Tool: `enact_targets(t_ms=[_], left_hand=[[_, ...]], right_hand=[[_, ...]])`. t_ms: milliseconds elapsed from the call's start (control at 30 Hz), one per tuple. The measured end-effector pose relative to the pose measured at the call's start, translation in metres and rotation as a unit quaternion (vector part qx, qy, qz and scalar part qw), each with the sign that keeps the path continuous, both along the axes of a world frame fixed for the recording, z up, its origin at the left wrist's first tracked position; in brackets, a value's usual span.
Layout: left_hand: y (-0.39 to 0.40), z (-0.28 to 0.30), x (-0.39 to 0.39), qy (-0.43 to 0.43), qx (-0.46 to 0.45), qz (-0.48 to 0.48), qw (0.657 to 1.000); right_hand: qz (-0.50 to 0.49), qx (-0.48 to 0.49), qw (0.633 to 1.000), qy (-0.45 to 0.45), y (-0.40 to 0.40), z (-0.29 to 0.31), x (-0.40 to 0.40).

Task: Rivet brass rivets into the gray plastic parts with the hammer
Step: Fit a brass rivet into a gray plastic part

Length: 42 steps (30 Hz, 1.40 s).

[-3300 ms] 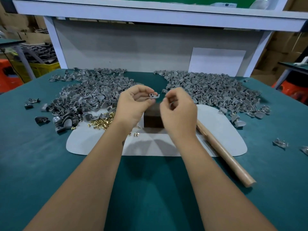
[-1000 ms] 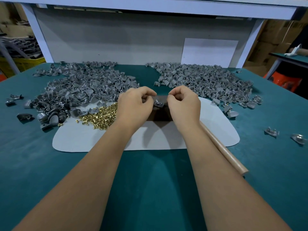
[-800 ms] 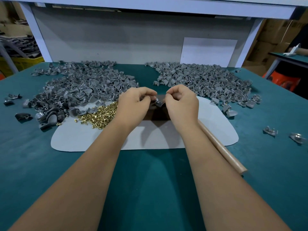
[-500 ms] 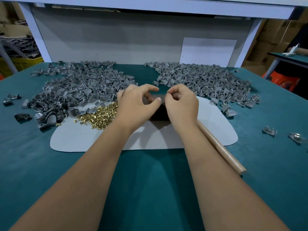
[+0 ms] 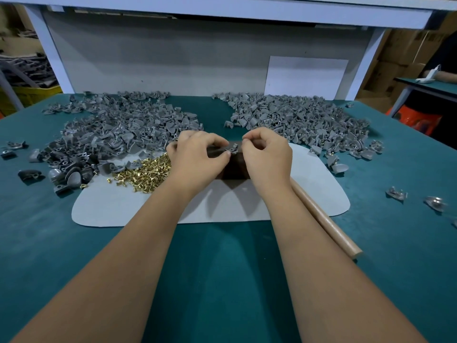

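Half a second back the left hand (image 5: 197, 157) covered the spot between the two hands; now its thumb has drawn aside and a small gray part (image 5: 232, 149) shows there, on the top far edge of the dark block (image 5: 235, 167). Both hands stand close together over that block, knuckles toward the camera. The right hand (image 5: 267, 154) pinches the part from its right side with curled fingertips, and the left hand holds it from the left with thumb and forefinger. Whether a rivet already sits in the part's hole is too small to tell.

What the next move turns on is the hammer. Only its wooden handle (image 5: 324, 219) shows, lying on the desk (image 5: 222, 280) just beside and under the right forearm. Its long axis runs from the near right up toward the block, and its head is hidden behind the right hand. So the right hand is much the nearer one and would have to let go and reach back and down to the right to take it, while the left stays on the part to steady it.

Loose brass rivets (image 5: 146, 173) lie in a heap on the pale mat (image 5: 123, 206), just left of the left hand and within its easy reach. Two big piles of gray parts, the left pile (image 5: 118, 129) and the right pile (image 5: 296, 120), spread across the far side of the desk.
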<state>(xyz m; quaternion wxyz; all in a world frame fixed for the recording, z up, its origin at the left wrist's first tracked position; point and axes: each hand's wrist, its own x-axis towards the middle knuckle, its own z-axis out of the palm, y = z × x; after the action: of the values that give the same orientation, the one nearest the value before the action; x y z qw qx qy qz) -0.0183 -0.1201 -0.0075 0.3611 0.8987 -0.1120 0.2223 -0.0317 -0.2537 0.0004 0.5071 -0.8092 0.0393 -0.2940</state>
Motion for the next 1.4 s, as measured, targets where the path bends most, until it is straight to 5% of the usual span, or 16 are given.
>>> enact_targets(t_ms=[233,433,1133,1400], left_hand=[[0.003,-0.001,0.004,0.021,-0.045,0.032,0.998],[-0.004,-0.003,0.001,0.026,0.004,0.012,1.000],[0.007,0.001,0.006,0.070,-0.121,-0.082,0.987],[0.004,0.001,0.005,0.008,-0.057,0.082,0.995]], right_hand=[[0.032,0.024,0.999,-0.004,0.002,-0.001,0.002],[0.013,0.012,1.000,-0.019,-0.002,-0.002,0.005],[0.053,-0.022,0.998,-0.029,0.000,-0.003,0.004],[0.043,-0.020,0.999,-0.015,0.001,-0.004,0.003]])
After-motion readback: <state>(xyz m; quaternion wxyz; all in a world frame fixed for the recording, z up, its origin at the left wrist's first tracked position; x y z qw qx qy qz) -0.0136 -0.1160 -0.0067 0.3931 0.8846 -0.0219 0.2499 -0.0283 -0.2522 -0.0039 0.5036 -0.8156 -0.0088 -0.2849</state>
